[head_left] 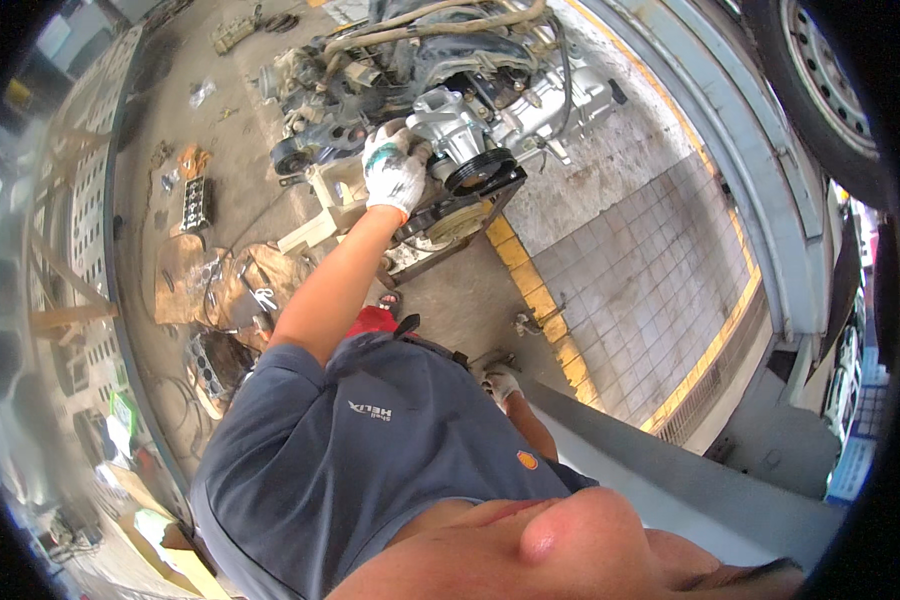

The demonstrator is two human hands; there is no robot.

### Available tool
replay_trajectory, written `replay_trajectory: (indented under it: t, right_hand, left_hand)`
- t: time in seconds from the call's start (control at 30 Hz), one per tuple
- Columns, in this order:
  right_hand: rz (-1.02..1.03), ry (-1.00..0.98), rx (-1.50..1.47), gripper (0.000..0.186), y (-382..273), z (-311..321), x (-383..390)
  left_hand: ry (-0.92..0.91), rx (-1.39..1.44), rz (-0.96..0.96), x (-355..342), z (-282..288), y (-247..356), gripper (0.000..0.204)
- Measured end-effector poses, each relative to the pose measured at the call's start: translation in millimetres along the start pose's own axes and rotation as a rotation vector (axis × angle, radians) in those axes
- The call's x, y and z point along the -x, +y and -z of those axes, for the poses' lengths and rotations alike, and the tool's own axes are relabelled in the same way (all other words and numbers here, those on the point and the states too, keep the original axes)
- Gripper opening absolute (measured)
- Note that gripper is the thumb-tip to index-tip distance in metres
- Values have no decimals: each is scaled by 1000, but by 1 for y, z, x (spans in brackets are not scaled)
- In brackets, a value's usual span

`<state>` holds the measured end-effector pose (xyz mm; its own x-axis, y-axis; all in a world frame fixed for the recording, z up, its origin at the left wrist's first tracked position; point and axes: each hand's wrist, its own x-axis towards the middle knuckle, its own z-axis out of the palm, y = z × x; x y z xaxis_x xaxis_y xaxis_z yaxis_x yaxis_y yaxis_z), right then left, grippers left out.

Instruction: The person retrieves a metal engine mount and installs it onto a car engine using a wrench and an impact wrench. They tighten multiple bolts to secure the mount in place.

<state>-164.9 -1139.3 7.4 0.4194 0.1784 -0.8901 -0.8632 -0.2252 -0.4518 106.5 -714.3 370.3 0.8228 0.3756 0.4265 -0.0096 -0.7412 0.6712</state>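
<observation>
My left hand (395, 172), in a white glove with a green mark, reaches forward to an engine (560, 105). Its fingers curl against the side of a silver metal housing (442, 122). A ribbed black pulley (481, 171) sits on the near end of that housing. Low beside my body, my right hand (501, 384) also wears a white glove. It is close to the edge of a grey ledge (610, 440). That hand is small and partly hidden, so what its fingers do does not show.
Wooden blocks (315, 232) and a dark stand lie under the engine's near side. On the left floor are a cylinder head (197, 204), stained brown cardboard (182, 290) and an engine block (215, 368). A yellow-edged tiled patch (650, 270) is right. A wheel (830, 80) stands far right.
</observation>
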Motion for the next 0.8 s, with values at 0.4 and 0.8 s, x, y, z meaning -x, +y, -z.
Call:
replay_trajectory:
  t: [0.4, 0.8]
  right_hand:
    - [323, -63, 765, 25, 21, 23, -47]
    - [-101, 18, -324, 10, 26, 0, -24]
  left_hand:
    - [-27, 198, 3, -22, -47, 5, 37]
    - [-142, 215, 39, -20, -37, 3, 37]
